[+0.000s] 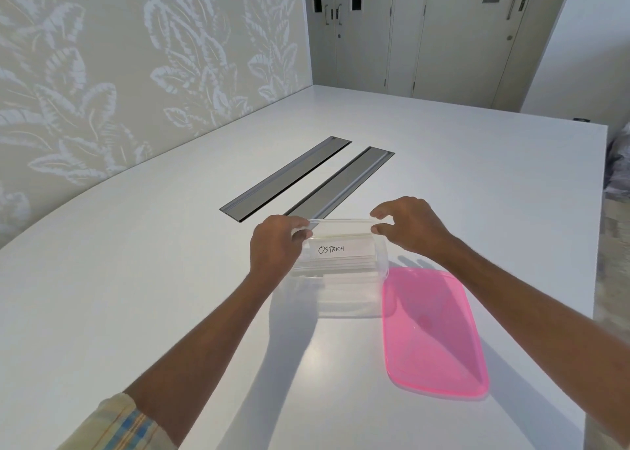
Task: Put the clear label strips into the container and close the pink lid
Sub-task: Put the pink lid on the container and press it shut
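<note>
At the container's left side, the left hand (276, 247) was seen curled round one end of a clear label strip (341, 224), which was held level over the far end of the open container (341, 299) on the white table (136, 279). Beyond the container, two grey cable hatches (286, 177) were set flush in the tabletop. A strip marked "OSTRICH" (341, 249) was visible just beneath the held one, apparently within the container's walls, though it could not be told whether it was a separate piece. At the container's right side, the right hand (407, 228) was poised at the strip's other end with finger and thumb parted; whether a grip was actually made there could not be told. The pink lid (433, 333) was left lying flat just beside the container's right wall, not yet fitted. The loading step was judged to be in hand. Next, the strip would need to be lowered flat between the walls and released, any remaining strips added, and the lid lifted across and pressed down along the rim.
</note>
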### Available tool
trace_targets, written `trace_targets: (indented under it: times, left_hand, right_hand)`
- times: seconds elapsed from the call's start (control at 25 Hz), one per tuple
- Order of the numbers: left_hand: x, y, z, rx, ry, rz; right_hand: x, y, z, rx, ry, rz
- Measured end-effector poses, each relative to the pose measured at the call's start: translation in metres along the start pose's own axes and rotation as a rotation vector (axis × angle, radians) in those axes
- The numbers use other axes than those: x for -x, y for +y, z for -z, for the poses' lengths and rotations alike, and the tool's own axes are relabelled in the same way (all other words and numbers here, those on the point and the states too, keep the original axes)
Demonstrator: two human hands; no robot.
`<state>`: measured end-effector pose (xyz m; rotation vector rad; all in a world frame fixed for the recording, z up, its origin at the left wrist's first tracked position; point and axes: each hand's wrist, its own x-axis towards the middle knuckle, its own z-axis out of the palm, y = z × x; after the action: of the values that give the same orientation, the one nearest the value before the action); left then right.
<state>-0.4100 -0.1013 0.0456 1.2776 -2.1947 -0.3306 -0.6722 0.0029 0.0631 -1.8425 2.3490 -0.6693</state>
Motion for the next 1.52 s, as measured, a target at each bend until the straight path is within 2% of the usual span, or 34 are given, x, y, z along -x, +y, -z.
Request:
trace_targets:
  times: [0.08,0.16,0.32,0.48,0.76,0.96,1.12,1.24,1.4,1.52]
  left_hand:
    - [0.025,0.020,-0.001,0.104,0.111,-0.068]
    - [0.055,0.039,-0.007,0.216,0.106,-0.113]
    - [0.111,0.070,-0.033,0.300,-0.115,-0.190]
    - [0.152,0.095,-0.057,0.305,-0.340,-0.186]
    - [0.194,0.113,-0.080,0.206,-0.469,-0.261]
    - [0.208,0.111,-0.082,0.150,-0.470,-0.352]
    - [0.216,0.105,-0.080,0.092,-0.429,-0.500]
    - [0.223,0.102,-0.079,0.037,-0.365,-0.642]
    - [0.227,0.101,-0.070,0.091,-0.253,-0.660]
    - [0.223,0.106,-0.055,0.139,-0.126,-0.671]
  right_hand:
    - [0.020,0.005,0.009,-0.052,0.050,-0.066]
    - [0.044,0.011,0.016,-0.091,0.075,-0.147]
    - [0.099,0.028,0.021,-0.125,0.086,-0.292]
    - [0.149,0.053,0.005,-0.101,0.083,-0.469]
    - [0.211,0.067,-0.039,-0.102,0.029,-0.713]
    - [0.220,0.059,-0.038,-0.205,0.070,-0.784]
    - [0.225,0.055,-0.031,-0.197,0.121,-0.721]
    - [0.224,0.044,-0.015,-0.296,0.098,-0.716]
    - [0.217,0.022,0.011,-0.395,0.123,-0.686]
    - [0.211,0.017,0.022,-0.415,0.212,-0.677]
